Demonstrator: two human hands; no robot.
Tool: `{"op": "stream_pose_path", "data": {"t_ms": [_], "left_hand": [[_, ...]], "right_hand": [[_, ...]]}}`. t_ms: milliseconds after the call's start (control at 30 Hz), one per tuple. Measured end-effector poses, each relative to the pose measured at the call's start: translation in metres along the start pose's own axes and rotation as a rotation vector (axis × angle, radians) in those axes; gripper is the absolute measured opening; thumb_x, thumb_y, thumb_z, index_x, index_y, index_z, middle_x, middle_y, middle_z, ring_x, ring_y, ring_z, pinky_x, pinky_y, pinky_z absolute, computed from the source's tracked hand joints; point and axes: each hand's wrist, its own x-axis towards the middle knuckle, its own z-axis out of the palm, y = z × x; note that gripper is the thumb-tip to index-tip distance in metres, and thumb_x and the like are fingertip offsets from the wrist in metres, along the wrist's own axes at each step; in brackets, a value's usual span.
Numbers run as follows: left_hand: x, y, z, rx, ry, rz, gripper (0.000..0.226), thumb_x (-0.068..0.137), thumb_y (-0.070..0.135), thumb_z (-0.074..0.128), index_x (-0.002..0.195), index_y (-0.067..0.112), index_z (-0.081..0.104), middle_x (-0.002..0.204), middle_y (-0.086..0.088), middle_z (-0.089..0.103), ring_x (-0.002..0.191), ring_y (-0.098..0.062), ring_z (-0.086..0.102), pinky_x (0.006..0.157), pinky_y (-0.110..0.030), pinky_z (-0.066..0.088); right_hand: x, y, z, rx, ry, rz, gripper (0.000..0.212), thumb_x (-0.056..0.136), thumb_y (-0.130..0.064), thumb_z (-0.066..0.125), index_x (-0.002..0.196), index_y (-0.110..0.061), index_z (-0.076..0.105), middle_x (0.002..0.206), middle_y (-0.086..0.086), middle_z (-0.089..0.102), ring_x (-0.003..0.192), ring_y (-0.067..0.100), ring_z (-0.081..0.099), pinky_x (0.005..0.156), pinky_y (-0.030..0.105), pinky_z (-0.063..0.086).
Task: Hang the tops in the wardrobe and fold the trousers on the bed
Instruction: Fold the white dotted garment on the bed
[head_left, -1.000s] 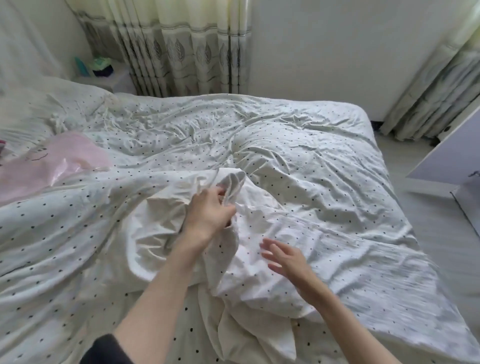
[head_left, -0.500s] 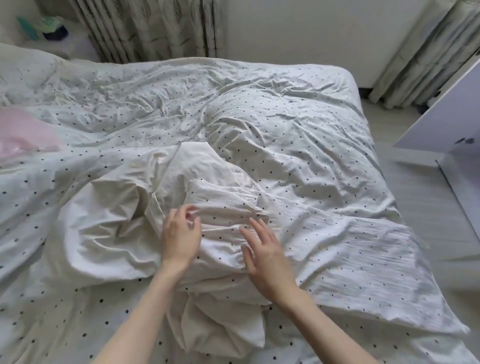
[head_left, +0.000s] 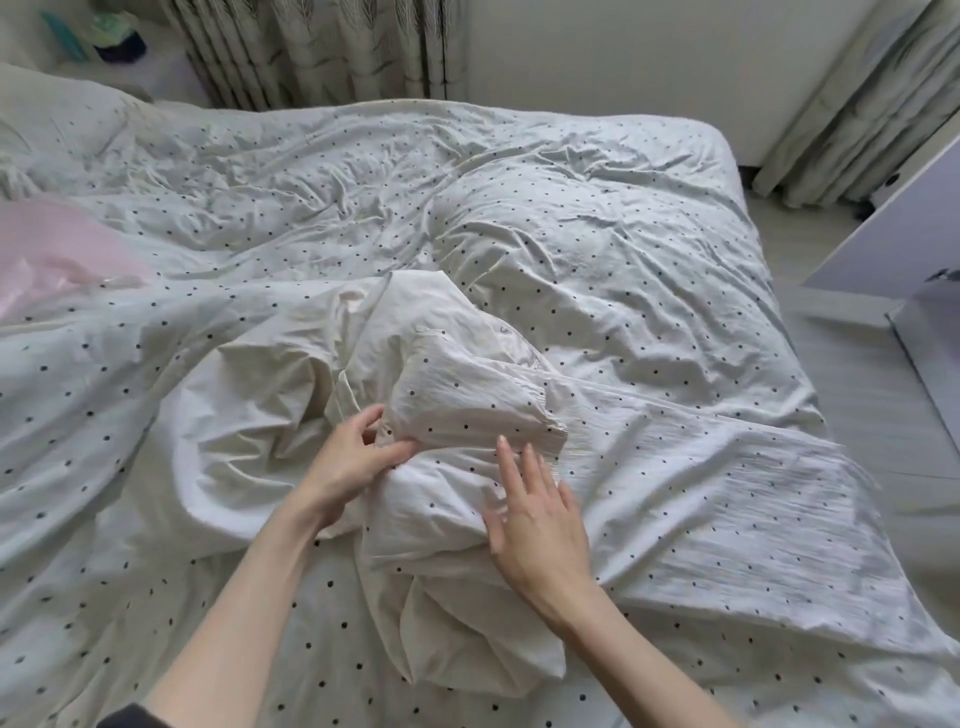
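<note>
Left hand (head_left: 353, 462) pinches dotted trousers (head_left: 675, 467); right hand (head_left: 540, 525) presses flat.

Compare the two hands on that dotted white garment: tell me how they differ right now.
The left hand pinches a fold of the dotted garment between thumb and fingers; the right hand lies flat on it with straight, spread fingers. The left hand sits at the garment's left edge beside the plain white cloth; the right rests nearer the middle. Both are bare and touch the same garment on the bed.
</note>
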Motion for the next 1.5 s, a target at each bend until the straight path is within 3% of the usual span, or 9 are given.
{"op": "stream_pose_path", "data": {"t_ms": [100, 333, 467, 633, 833, 1033, 1167, 1267, 1500], "left_hand": [[-0.017, 0.010, -0.019, 0.042, 0.007, 0.018, 0.030, 0.079, 0.001, 0.069, 0.095, 0.026, 0.066, 0.070, 0.010, 0.071, 0.063, -0.001, 0.064, 0.050, -0.012, 0.045], [-0.058, 0.057, -0.067, 0.015, 0.070, -0.021, 0.033, 0.083, 0.001, 0.064, 0.105, 0.025, 0.064, 0.080, -0.002, 0.069, 0.065, -0.012, 0.061, 0.052, -0.024, 0.047], [-0.064, 0.085, -0.029, 0.192, -0.018, 0.046, 0.036, 0.084, 0.008, 0.065, 0.108, 0.033, 0.056, 0.087, -0.003, 0.059, 0.063, -0.008, 0.056, 0.047, -0.019, 0.040], [-0.049, 0.079, 0.076, 0.232, -0.166, 0.082, 0.043, 0.086, 0.007, 0.063, 0.124, 0.023, 0.050, 0.083, -0.002, 0.056, 0.070, -0.013, 0.055, 0.057, -0.020, 0.051], [-0.039, 0.030, 0.134, 0.497, -0.321, 0.025, 0.044, 0.091, 0.012, 0.055, 0.134, 0.017, 0.048, 0.117, -0.003, 0.060, 0.105, -0.014, 0.057, 0.089, -0.026, 0.046], [-0.061, -0.030, 0.112, 0.811, 0.085, 0.293, 0.026, 0.084, 0.025, 0.066, 0.110, 0.020, 0.064, 0.102, 0.006, 0.049, 0.103, -0.014, 0.047, 0.094, -0.029, 0.039], [-0.064, -0.071, 0.097, 1.148, -0.086, 0.221, 0.083, 0.081, 0.039, 0.063, 0.149, 0.033, 0.014, 0.152, -0.005, 0.015, 0.140, -0.021, 0.017, 0.108, -0.037, 0.029], [-0.059, -0.088, 0.085, 1.227, -0.184, 0.181, 0.106, 0.080, 0.021, 0.063, 0.144, 0.034, -0.021, 0.157, -0.004, -0.016, 0.146, -0.020, -0.001, 0.114, -0.035, 0.026], [-0.070, -0.091, 0.089, 0.080, 0.085, -0.010, 0.045, 0.081, 0.028, 0.061, 0.123, 0.038, 0.048, 0.139, 0.006, 0.043, 0.131, -0.012, 0.039, 0.105, -0.028, 0.034]], "right_hand": [[-0.004, -0.021, 0.000, 0.105, -0.062, -0.022, 0.069, 0.098, -0.031, 0.039, 0.150, -0.029, -0.006, 0.159, 0.010, 0.001, 0.146, 0.019, 0.006, 0.117, 0.035, 0.008], [0.006, -0.071, -0.009, 0.657, -0.268, -0.137, 0.061, 0.094, -0.017, 0.046, 0.150, -0.026, 0.022, 0.159, 0.001, 0.012, 0.143, 0.013, 0.021, 0.114, 0.026, 0.020], [0.007, -0.052, -0.018, 1.452, -0.391, 0.092, 0.040, 0.096, -0.024, 0.050, 0.136, -0.021, 0.049, 0.137, -0.006, 0.053, 0.126, 0.009, 0.047, 0.107, 0.032, 0.036], [0.001, 0.022, -0.030, 1.715, -0.258, 0.359, 0.053, 0.099, -0.052, 0.022, 0.113, -0.025, 0.066, 0.111, -0.003, 0.069, 0.102, 0.020, 0.063, 0.082, 0.041, 0.052], [-0.010, 0.077, -0.037, 1.097, 0.022, 0.369, 0.044, 0.101, -0.028, 0.036, 0.143, -0.015, 0.034, 0.142, -0.003, 0.038, 0.126, 0.012, 0.039, 0.105, 0.031, 0.030], [-0.029, 0.079, 0.011, 0.117, 0.148, -0.103, 0.057, 0.099, -0.040, 0.033, 0.150, -0.029, 0.011, 0.157, 0.001, -0.012, 0.145, 0.019, -0.015, 0.117, 0.038, -0.006], [-0.041, 0.091, 0.052, -0.172, 0.009, -0.138, 0.068, 0.096, -0.051, 0.032, 0.151, -0.029, -0.002, 0.157, 0.007, -0.017, 0.143, 0.028, -0.019, 0.113, 0.047, -0.014], [-0.052, 0.101, 0.071, -0.233, -0.075, -0.163, 0.081, 0.092, -0.059, 0.036, 0.150, -0.027, -0.010, 0.153, 0.007, -0.025, 0.140, 0.031, -0.025, 0.106, 0.052, -0.023], [0.004, 0.064, 0.016, -0.066, 0.281, -0.342, 0.058, 0.095, -0.048, 0.039, 0.147, -0.022, 0.030, 0.157, 0.008, 0.017, 0.146, 0.027, 0.009, 0.116, 0.056, 0.000]]}}
